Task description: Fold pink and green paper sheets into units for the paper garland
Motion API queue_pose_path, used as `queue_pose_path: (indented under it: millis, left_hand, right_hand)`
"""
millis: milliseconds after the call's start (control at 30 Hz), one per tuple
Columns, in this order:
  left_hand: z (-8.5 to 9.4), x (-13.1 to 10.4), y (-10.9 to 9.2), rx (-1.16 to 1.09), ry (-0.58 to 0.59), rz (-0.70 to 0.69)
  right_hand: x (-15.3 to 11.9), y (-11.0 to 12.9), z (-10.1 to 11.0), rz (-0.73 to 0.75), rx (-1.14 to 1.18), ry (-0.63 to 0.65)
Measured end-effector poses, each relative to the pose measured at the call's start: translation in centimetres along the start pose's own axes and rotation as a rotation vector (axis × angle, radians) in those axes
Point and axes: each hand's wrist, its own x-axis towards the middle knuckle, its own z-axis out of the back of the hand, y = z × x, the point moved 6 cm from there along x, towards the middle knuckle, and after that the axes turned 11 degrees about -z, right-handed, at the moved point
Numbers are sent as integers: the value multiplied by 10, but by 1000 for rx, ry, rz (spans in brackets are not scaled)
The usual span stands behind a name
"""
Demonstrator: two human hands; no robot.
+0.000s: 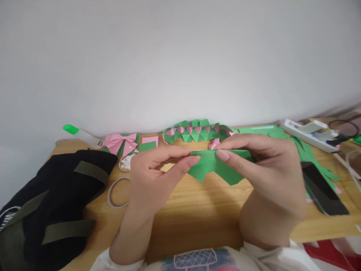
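Note:
A folded piece of green paper (pixel 208 162) is held up over the wooden table, its creased edge on top and two angular flaps hanging down. My left hand (pixel 153 177) pinches its left end between thumb and fingers. At the right part, my right hand (pixel 270 169) grips the same paper, thumb in front and fingers behind. Behind the paper, a small pink folded piece (pixel 214 143) partly shows. Further back, against the wall, stands a curved chain of green and pink folded paper (pixel 194 131).
Left of my hands are a pink paper bow (pixel 121 143), paper squares (pixel 149 145), a white ring (pixel 117 192), a green-capped bottle (pixel 81 135) and a black bag (pixel 56 203). To the right lie a phone (pixel 324 188), green paper strips (pixel 313 160) and a power strip (pixel 310 135).

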Motion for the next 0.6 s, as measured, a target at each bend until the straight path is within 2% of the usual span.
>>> queue_pose_path:
  millis: [133,200,300,600]
  left_hand:
    - [-7,2,4,-223,108,152]
    - [-10,3,4,-303,153,174]
    - [-11,4,3,-377,160,186]
    - [-9,6,2,-293,180,156]
  right_hand:
    - [0,4,-1,36,14,29]
    - [0,6,-1,59,29,51]
    - [-1,8,-2,88,51,86]
    - [1,6,-3,62,71,137]
